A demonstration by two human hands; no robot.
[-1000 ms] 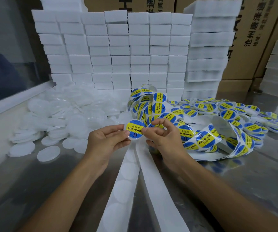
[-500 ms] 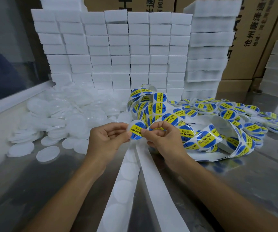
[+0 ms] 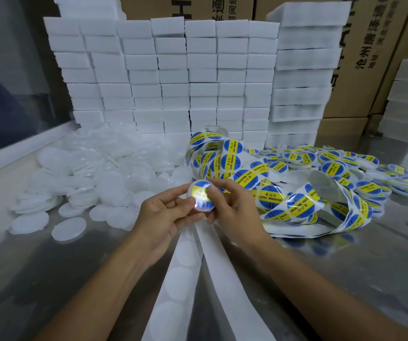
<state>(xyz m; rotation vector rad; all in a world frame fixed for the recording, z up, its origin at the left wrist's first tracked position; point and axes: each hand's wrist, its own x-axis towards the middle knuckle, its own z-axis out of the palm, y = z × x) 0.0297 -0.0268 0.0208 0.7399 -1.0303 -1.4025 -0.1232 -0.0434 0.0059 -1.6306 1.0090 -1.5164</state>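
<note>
Lid (image 3: 204,205) seems light, thin, slick plastic: my left hand (image 3: 166,219) pinches its rim, the safest hold, while my right hand (image 3: 233,212) grips it, thumb pressing the sticker (image 3: 199,191) flat.

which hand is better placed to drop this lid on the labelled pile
Right, probably: the right hand holds the lid, and the labelled pile lies on its side; blank lids lie by the left hand.

Single head-worn view, wide-angle, edges bowed. Faces forward and down along both forearms, across the steel table (image 3: 38,279). The left hand (image 3: 163,220), right hand (image 3: 237,212) and labelled lid (image 3: 199,196) sit close, mid-frame. Stacked white foam blocks (image 3: 173,82) close off the far side, cardboard cartons (image 3: 382,57) behind. Dim left margin: possibly a glass pane (image 3: 6,70).
</note>
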